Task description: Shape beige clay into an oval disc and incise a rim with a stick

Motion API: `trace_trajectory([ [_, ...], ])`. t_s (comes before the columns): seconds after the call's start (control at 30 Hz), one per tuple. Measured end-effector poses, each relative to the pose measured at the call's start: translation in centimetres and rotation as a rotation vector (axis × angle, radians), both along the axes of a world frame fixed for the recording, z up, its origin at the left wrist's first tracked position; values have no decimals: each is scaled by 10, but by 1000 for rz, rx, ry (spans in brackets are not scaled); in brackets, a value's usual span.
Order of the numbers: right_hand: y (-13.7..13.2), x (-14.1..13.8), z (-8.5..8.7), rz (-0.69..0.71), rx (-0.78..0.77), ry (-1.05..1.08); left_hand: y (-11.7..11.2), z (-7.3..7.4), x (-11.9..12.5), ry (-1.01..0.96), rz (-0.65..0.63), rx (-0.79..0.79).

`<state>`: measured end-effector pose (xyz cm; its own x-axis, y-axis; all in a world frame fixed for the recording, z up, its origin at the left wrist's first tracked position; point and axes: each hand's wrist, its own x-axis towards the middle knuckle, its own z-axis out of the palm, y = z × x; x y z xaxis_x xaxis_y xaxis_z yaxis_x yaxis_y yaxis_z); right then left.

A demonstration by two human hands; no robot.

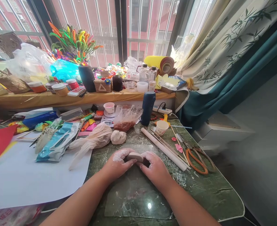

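Note:
Between my two hands is a smooth, greyish-beige disc of clay (135, 156), held just above a clear sheet (138, 197) on the table. My left hand (119, 161) grips its left edge, thumb in front, with white residue on the skin. My right hand (153, 165) closes on the right edge, thumb and fingers pinching it; some fingers are hidden behind. A lump of pale clay (118, 137) sits just beyond my left hand, beside a thin plastic bag (98, 138). To the right of my right hand lies a white rolling pin (164, 149) next to thin sticks.
Orange-handled scissors (198, 161) lie at the right. A paper cup (162, 127), a dark blue cylinder (148, 108) and a bag of brown material (126, 121) stand farther back. White paper (42, 182) covers the left side. Behind is a crowded windowsill (82, 99).

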<state>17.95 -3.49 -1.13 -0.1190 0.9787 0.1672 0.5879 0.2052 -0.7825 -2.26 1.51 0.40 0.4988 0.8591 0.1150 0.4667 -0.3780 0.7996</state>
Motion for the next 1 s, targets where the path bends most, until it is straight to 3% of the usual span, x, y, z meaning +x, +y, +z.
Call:
trace_trajectory([
  [0.3,-4,5,1,-83,124,225,4,-8,0,-13,12,3],
  [0.43,-2,1,-4,-86,6,88,6,-10,0,-17,26,2],
  [0.5,-2,0,-3,-61,30,20,6,-9,-1,-23,45,-4],
  [0.63,-4,3,4,-47,148,140,5,-6,-1,-37,68,-2],
  [0.83,0,-1,1,-48,20,72,4,-8,0,-32,69,-26],
  [1.0,-1,-3,-2,-71,31,16,6,-6,-1,-77,52,-68],
])
